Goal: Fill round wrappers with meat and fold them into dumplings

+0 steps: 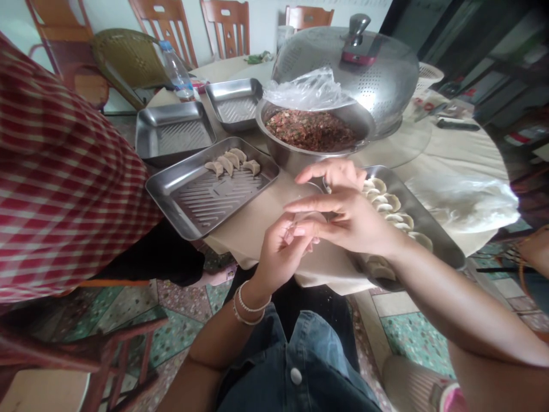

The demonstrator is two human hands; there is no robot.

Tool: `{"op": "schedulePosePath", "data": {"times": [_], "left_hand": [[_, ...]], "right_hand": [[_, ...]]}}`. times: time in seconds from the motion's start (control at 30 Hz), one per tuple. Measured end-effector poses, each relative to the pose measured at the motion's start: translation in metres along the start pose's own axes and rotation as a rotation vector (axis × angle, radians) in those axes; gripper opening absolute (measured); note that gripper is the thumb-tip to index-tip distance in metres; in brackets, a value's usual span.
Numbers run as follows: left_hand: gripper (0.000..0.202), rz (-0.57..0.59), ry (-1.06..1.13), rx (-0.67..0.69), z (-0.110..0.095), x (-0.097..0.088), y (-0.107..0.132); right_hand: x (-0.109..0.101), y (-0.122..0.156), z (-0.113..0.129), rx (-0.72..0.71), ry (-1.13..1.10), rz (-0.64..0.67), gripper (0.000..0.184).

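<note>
Both hands are raised together over the near edge of the desk (253, 229), between two metal trays. The left hand (281, 252) has its fingers curled closed from below on a thin, pale dough wrapper (311, 216). The right hand (349, 220) lies across the top, its thumb and fingertips pinched on the same wrapper and the remaining fingers stretched out flat. The wrapper is held in the air between the two hands, clear of the desk, and most of it is hidden by the right hand. Whether it already carries filling cannot be told. The near right tray (435, 229) holds a row of pale folded dumplings (388, 201) and projects past the desk edge beside the right forearm. The left tray (206, 200) holds four dumplings (231, 162) at its far end. Behind the hands stands a steel bowl (287, 151) of minced filling (313, 129) with a loose plastic bag (309, 88) on its rim. A second person in a red checked shirt (55, 183) stands close at the left. Risks, as judged: the thin wrapper may tear or slip if it is pinched unevenly, and it would fall to the lap or floor because nothing lies beneath it. A sweep of the right forearm could tip the overhanging tray. The bag may sag into the filling.
</note>
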State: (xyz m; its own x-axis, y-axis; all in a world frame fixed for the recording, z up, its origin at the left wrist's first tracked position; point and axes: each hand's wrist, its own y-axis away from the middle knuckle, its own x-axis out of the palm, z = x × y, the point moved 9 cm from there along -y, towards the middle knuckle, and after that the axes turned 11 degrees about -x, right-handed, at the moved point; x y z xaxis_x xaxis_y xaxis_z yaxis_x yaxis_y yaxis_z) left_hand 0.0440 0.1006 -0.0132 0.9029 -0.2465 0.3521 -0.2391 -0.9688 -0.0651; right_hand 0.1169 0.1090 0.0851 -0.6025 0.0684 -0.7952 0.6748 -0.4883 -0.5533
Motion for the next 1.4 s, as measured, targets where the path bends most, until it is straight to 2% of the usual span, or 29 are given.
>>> {"op": "schedulePosePath", "data": {"times": [0.07,0.13,0.23,0.33,0.37,0.47,0.57,0.63,0.73,0.97,1.07,1.17,1.27,1.4], "left_hand": [[0.009,-0.003,-0.021,0.006,0.000,0.001,0.001],[0.004,-0.024,-0.030,0.018,-0.001,0.000,0.001],[0.013,-0.109,-0.016,0.050,-0.007,-0.007,0.003],[0.018,-0.145,0.036,0.060,-0.015,-0.010,0.006],[0.019,-0.143,0.067,0.066,-0.019,-0.009,0.007],[0.015,-0.145,0.173,0.094,-0.027,-0.007,0.010],[0.012,-0.192,0.188,0.091,-0.027,-0.007,0.010],[0.013,-0.245,0.156,0.073,-0.022,-0.008,0.009],[0.014,-0.296,0.126,0.057,-0.015,-0.011,0.007],[0.018,-0.314,0.113,0.091,-0.014,-0.014,0.008],[0.027,-0.274,0.149,0.076,-0.014,-0.014,0.009],[0.031,-0.167,0.197,0.007,-0.010,-0.008,0.005],[0.021,-0.164,0.244,-0.009,-0.009,-0.010,0.000],[0.014,-0.230,0.287,0.056,-0.012,-0.017,-0.002]], "right_hand": [[0.004,-0.004,0.005,-0.027,0.000,0.050,0.017],[0.005,-0.005,0.009,-0.032,0.017,0.081,0.023],[-0.004,0.006,0.016,0.015,0.004,0.027,0.027],[-0.007,0.035,0.020,0.172,-0.160,-0.147,0.077],[-0.003,0.046,0.021,0.236,-0.261,-0.223,0.086],[0.035,0.071,0.025,0.427,-0.593,-0.312,0.081],[0.066,0.073,0.031,0.447,-0.773,-0.339,0.083],[0.070,0.069,0.031,0.410,-0.758,-0.360,0.087],[0.062,0.063,0.029,0.351,-0.638,-0.362,0.087],[0.045,0.055,0.029,0.281,-0.420,-0.371,0.067],[0.040,0.055,0.024,0.333,-0.288,-0.363,0.056],[0.036,0.053,0.022,0.327,-0.262,-0.375,0.048],[0.040,0.058,0.024,0.325,-0.318,-0.384,0.063],[0.069,0.071,0.030,0.390,-0.446,-0.279,0.090]]}}
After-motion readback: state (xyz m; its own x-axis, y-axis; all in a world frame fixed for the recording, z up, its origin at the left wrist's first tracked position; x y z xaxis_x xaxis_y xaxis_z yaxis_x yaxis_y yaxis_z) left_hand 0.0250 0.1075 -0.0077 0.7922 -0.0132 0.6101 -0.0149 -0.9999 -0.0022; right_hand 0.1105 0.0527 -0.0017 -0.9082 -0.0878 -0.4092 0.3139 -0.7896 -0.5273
